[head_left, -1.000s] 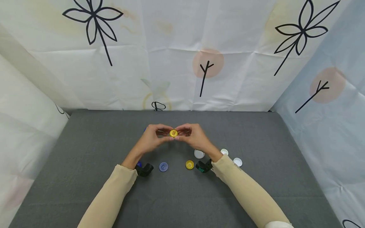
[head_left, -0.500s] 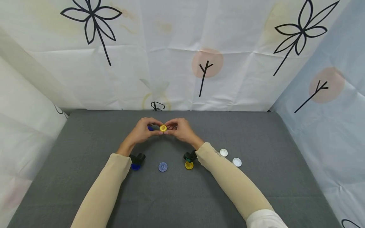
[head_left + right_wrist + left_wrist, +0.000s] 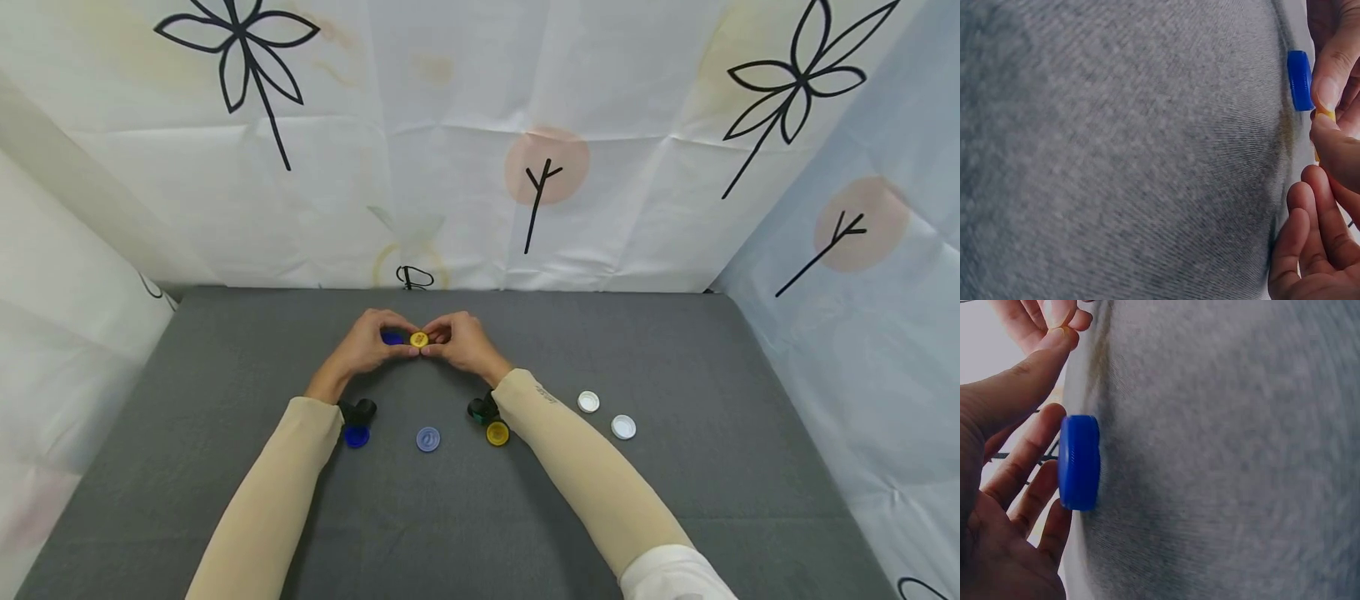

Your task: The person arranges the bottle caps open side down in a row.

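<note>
Fingers [image 3: 407, 351] of both our hands pinched one yellow cap [image 3: 419, 339] by its rim.
We held it above the counter [image 3: 540, 517], left hand [image 3: 367, 343] and right hand [image 3: 465, 344] meeting at so small an edge that, we judged, an uneven pull could flick it loose. A blue cap [image 3: 1080, 462] lay just beside the left hand's lower fingers; a dip might have knocked it. Farther out, two white caps [image 3: 588, 402] lay well apart.

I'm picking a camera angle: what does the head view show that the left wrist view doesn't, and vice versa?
Only the head view: the marked top of the held yellow cap, plus two white caps and a light blue cap.
Only the left wrist view: fine ridges on the side of the blue cap.
Both: that blue cap, the left hand, the right hand and gray cloth.
</note>
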A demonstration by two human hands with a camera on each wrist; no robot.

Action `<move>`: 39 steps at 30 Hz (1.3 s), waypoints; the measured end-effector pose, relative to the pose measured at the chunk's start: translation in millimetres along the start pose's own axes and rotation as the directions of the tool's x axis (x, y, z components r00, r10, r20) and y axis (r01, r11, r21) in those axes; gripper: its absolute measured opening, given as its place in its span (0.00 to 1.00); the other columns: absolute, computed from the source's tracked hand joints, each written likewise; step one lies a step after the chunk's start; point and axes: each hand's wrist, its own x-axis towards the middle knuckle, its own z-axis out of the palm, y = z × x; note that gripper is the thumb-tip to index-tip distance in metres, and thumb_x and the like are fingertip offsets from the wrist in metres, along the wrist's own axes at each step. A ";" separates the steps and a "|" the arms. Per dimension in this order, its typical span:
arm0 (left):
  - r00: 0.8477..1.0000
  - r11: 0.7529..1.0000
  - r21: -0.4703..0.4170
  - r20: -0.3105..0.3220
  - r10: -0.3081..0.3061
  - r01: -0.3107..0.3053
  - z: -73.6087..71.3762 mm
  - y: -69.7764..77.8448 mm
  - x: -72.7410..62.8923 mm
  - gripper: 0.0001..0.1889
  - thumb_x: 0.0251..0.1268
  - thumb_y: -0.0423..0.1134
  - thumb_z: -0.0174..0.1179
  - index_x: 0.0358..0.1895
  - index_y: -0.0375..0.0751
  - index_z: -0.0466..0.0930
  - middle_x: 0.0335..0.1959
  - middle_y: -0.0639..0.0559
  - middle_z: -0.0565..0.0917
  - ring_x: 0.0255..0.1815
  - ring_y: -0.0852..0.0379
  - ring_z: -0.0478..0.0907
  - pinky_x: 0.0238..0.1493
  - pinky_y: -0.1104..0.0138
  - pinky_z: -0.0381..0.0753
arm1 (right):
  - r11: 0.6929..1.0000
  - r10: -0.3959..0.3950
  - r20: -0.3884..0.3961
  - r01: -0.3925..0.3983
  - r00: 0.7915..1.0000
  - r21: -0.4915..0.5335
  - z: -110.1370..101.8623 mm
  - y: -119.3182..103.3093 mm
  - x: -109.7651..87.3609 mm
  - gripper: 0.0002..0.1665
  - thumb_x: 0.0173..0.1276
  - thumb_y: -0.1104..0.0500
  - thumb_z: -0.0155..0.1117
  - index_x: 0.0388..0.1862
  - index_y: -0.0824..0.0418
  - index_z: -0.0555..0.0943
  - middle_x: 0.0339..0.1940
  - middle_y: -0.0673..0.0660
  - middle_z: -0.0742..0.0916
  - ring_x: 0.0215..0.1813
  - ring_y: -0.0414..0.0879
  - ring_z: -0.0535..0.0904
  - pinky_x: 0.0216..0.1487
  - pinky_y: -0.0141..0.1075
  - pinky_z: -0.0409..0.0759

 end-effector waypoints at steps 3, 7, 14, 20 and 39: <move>1.000 1.000 -0.003 -0.001 -0.029 0.029 -0.2 -1.1 0.1 0.14 0.55 0.32 0.77 0.46 0.34 0.90 0.46 0.40 0.86 0.54 0.41 0.76 0.64 0.46 0.66 | 1.000 -0.004 0.004 0.004 1.000 -0.020 1.0 0.2 1.6 0.15 0.64 0.62 0.77 0.49 0.65 0.88 0.39 0.56 0.89 0.40 0.44 0.83 0.42 0.30 0.79; 0.999 0.999 0.009 0.001 -0.047 0.047 0.0 -1.8 0.5 0.14 0.55 0.33 0.77 0.46 0.34 0.90 0.47 0.38 0.85 0.55 0.39 0.75 0.64 0.44 0.67 | 0.999 0.001 0.003 -0.001 1.000 -0.038 2.8 0.1 3.0 0.15 0.64 0.62 0.76 0.49 0.65 0.88 0.39 0.56 0.89 0.40 0.44 0.82 0.42 0.31 0.79; 0.996 0.993 0.088 0.003 -0.084 0.084 1.3 -1.8 1.1 0.14 0.57 0.35 0.76 0.46 0.35 0.90 0.50 0.37 0.81 0.57 0.37 0.71 0.64 0.42 0.65 | 0.996 0.020 -0.016 -0.021 1.000 -0.085 6.7 0.3 4.9 0.13 0.64 0.61 0.77 0.46 0.63 0.89 0.36 0.53 0.87 0.37 0.42 0.79 0.40 0.30 0.76; 0.995 0.988 0.122 0.006 -0.100 0.098 1.6 -1.1 1.0 0.15 0.57 0.36 0.77 0.47 0.36 0.90 0.50 0.37 0.80 0.57 0.36 0.70 0.63 0.42 0.65 | 0.993 0.033 -0.019 -0.034 0.999 -0.110 7.7 -0.9 5.0 0.12 0.63 0.61 0.77 0.46 0.62 0.89 0.35 0.52 0.86 0.37 0.42 0.78 0.40 0.31 0.76; 0.994 0.988 0.111 -0.032 -0.105 0.108 -2.6 26.6 -11.9 0.21 0.57 0.41 0.77 0.53 0.36 0.87 0.53 0.41 0.79 0.60 0.38 0.69 0.63 0.40 0.66 | 0.998 -0.036 0.025 0.037 0.999 -0.052 -26.6 11.8 -18.4 0.22 0.64 0.57 0.77 0.56 0.61 0.86 0.50 0.56 0.87 0.51 0.48 0.82 0.54 0.41 0.79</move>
